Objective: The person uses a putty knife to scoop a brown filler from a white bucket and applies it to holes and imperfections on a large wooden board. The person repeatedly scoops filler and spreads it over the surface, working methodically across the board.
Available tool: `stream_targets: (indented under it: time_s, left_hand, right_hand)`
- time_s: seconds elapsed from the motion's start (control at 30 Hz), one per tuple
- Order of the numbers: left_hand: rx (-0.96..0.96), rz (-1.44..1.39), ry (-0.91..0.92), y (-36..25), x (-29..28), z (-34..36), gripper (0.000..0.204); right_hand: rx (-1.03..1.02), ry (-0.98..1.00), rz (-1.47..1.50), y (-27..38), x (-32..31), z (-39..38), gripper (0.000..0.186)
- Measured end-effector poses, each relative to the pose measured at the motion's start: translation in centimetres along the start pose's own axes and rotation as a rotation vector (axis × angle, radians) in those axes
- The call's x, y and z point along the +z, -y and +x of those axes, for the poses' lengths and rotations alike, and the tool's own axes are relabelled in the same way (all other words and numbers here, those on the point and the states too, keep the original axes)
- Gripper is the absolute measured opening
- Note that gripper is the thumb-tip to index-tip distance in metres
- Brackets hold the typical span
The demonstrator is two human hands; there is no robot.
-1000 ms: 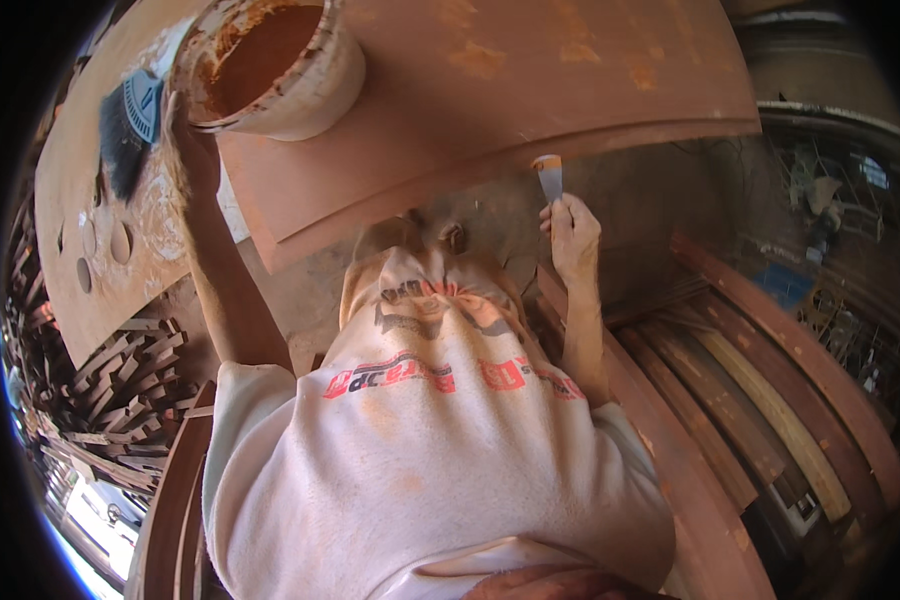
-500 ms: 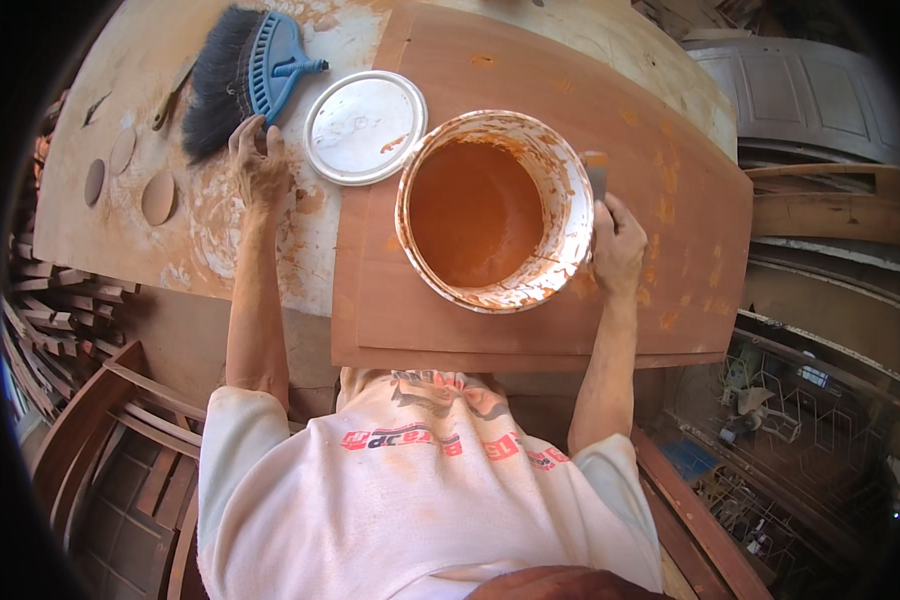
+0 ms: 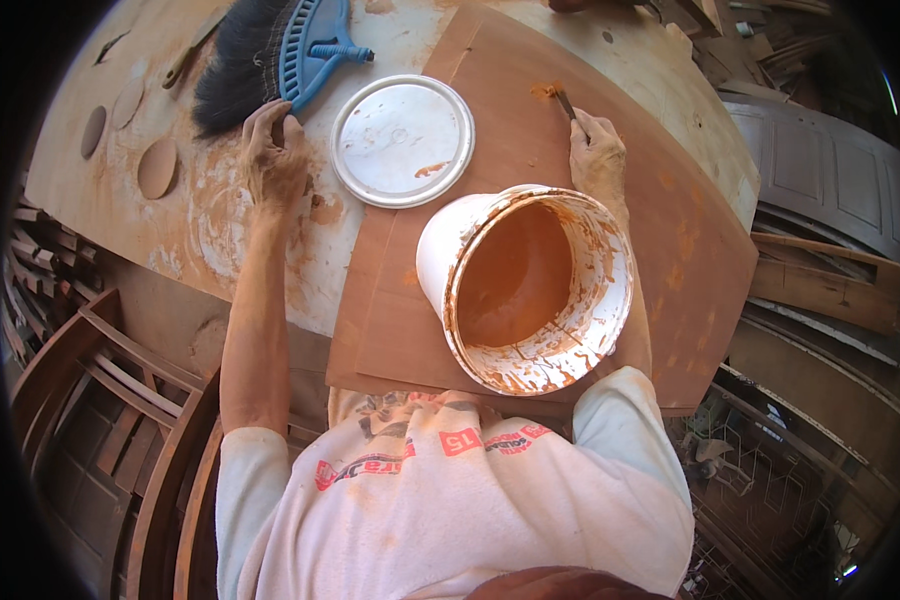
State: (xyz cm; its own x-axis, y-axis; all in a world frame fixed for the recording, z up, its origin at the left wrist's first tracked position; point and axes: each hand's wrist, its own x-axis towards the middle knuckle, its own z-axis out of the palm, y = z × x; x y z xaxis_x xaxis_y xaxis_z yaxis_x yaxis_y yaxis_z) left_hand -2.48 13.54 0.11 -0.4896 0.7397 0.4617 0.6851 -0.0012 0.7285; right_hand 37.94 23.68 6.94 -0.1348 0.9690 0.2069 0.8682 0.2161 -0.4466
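Observation:
My right hand [image 3: 598, 150] is closed round a putty knife [image 3: 567, 103], its blade edge at a dab of orange-brown paste on the brown wooden panel [image 3: 510, 130]. Below that hand, overlapping my forearm in view, stands a white bucket [image 3: 445, 250] with orange-brown paste [image 3: 515, 275] inside and smears on its walls. My left hand [image 3: 273, 160] rests on the pale board beside the blue broom head [image 3: 315, 50] with dark bristles; its fingers are loosely bent and apart, with nothing seen in them. Between the hands lies a round white lid [image 3: 402, 140], smeared with paste.
Round sanding discs [image 3: 157, 168] and a narrow handled tool [image 3: 185, 60] lie on the pale board [image 3: 90, 190] at left. Wooden frames [image 3: 120, 370] stand at lower left. Panelled doors [image 3: 820, 150] and timber pieces [image 3: 820, 280] are stacked at right.
My right hand has moved from beside the bucket to farther up the panel with the putty knife. In view, the bucket sits lower, more to the right and tilted differently. My left hand stays by the broom head.

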Motion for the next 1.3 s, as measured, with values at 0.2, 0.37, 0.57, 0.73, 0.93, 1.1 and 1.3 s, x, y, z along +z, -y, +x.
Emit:
stream_targets:
  time_s: [0.2,0.37,0.57,0.73,0.93,1.1,1.3]
  left_hand:
    - [-0.064,0.029,0.009,0.1,-0.3,-0.3,0.024]
    - [-0.050,0.030,0.008,0.4,-0.1,0.0,0.024]
    - [-0.064,0.019,-0.010,0.0,0.0,-0.1,0.023]
    - [-0.048,-0.030,-0.019,0.5,0.3,0.0,0.021]
    - [-0.058,-0.031,-0.032,0.8,0.3,0.0,0.021]
    - [-0.081,-0.007,-0.007,-0.1,0.1,0.0,0.022]
    - [-0.079,0.000,-0.019,0.5,0.2,0.0,0.021]
  right_hand:
    - [-0.154,0.065,-0.220,-1.0,0.9,-0.1,0.029]
    - [-0.117,0.242,-0.572,1.5,0.4,-1.1,0.035]
    - [-0.051,0.345,-0.505,4.4,-2.6,0.5,0.037]
    - [-0.054,0.496,-0.510,6.3,-2.1,0.2,0.036]
    - [0.006,0.358,-0.376,5.0,-3.6,1.3,0.036]
    - [-0.007,0.378,-0.447,4.9,-1.3,1.7,0.034]
    - [-0.102,0.431,-0.417,5.5,-2.4,1.9,0.033]
